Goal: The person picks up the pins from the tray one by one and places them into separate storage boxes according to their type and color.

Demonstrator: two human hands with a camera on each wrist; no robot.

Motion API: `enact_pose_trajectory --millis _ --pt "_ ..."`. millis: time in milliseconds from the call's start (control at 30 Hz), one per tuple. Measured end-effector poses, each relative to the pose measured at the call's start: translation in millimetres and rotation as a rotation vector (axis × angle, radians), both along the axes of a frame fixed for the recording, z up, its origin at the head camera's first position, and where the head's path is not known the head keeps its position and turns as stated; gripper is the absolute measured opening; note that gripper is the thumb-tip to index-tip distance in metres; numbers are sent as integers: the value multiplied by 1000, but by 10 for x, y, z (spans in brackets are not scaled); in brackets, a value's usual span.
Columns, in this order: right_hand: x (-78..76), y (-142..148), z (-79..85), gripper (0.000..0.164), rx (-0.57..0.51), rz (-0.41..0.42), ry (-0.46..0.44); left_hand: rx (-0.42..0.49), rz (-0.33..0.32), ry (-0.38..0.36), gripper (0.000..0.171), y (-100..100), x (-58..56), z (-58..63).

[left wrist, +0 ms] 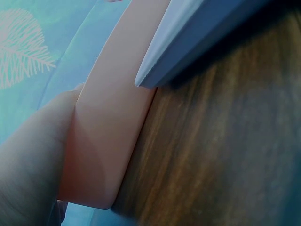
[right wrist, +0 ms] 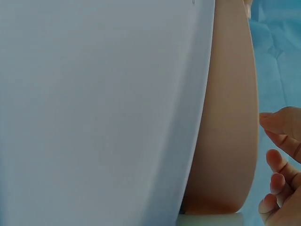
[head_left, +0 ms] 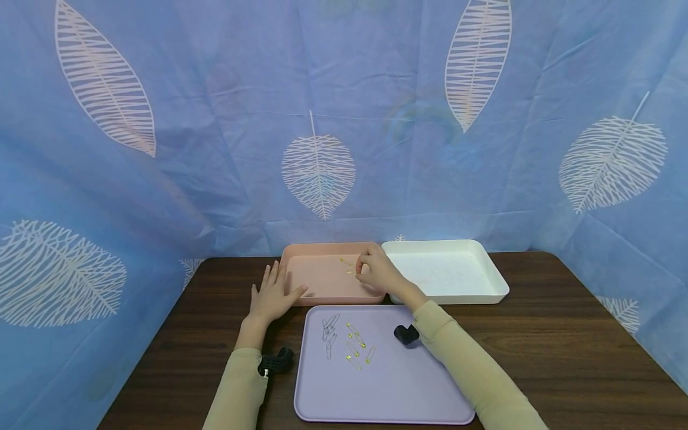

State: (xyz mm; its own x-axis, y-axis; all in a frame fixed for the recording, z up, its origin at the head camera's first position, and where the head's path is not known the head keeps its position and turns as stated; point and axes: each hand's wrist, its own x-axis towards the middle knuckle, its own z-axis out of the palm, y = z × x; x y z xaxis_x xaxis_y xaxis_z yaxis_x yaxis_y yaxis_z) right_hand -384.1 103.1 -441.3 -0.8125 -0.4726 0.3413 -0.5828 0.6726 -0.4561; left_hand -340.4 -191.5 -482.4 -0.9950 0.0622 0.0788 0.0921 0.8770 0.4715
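My left hand [head_left: 271, 298] lies with fingers spread at the left end of a shallow pink tray [head_left: 328, 300], its thumb [left wrist: 37, 150] against the near wall. Over the right part of that tray, my right hand [head_left: 378, 272] bends its fingers, with thumb and forefinger close together. Gold-coloured safety pins [head_left: 346, 261] lie in the tray beside these fingertips. Whether a pin is between them cannot be made out. On the lilac tray [head_left: 387, 388] in front lie several silver safety pins [head_left: 329, 328] and several gold-headed safety pins [head_left: 355, 335].
A white tray [head_left: 446, 275] stands against the right end of the pink one. All three trays are on a dark wooden table [head_left: 543, 334]. A blue cloth [head_left: 242, 149] with white leaf prints hangs behind and at both sides.
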Motion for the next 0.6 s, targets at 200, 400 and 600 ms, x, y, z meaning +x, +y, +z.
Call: enact_pose_trajectory --millis 200,400,600 --pt "148 1 13 17 -16 44 9 1 -2 9 103 3 -5 -12" --pt "291 19 22 15 25 70 18 6 0 13 102 9 -1 -10" --pt "417 34 20 13 33 116 17 3 6 18 102 3 5 -13"
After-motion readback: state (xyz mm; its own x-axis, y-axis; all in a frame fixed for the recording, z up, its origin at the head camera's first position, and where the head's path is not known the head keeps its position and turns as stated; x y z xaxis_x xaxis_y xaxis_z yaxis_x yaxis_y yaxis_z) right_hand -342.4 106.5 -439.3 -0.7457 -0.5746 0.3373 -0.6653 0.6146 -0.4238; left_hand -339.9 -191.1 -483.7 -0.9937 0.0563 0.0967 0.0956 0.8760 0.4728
